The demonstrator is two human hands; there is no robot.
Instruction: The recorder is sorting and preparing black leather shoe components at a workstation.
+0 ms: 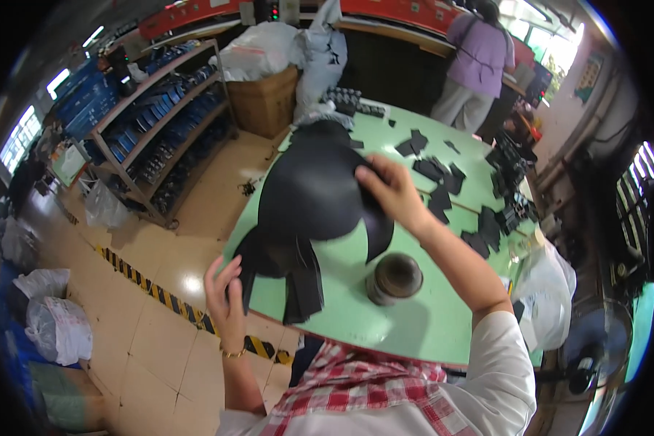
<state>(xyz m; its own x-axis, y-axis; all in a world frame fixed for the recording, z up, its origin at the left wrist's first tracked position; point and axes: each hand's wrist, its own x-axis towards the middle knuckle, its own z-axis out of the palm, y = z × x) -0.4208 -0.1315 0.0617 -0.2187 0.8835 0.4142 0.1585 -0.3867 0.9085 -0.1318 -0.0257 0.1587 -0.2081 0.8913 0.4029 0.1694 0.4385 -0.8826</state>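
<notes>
A large black, leather-like sheet [309,189] with a smooth sheen bends up over the near left part of the green table [341,320]. My right hand [392,190] pinches its right edge, thumb on top and fingers partly hidden behind. At the left edge of the table my left hand [227,301] has its fingers apart, close beside the hanging black pieces; whether it touches them I cannot tell. Stacked black strips [304,291] show under the sheet at the near side. A dark round pot [394,278] stands right of them, below my right forearm.
Cut black pieces [432,171] lie scattered across the table's right half. A clear plastic bag [548,291] sits at its right edge. Shelves with blue items [160,123] and a cardboard box [264,102] stand at left. A person in purple [479,58] works at the far bench.
</notes>
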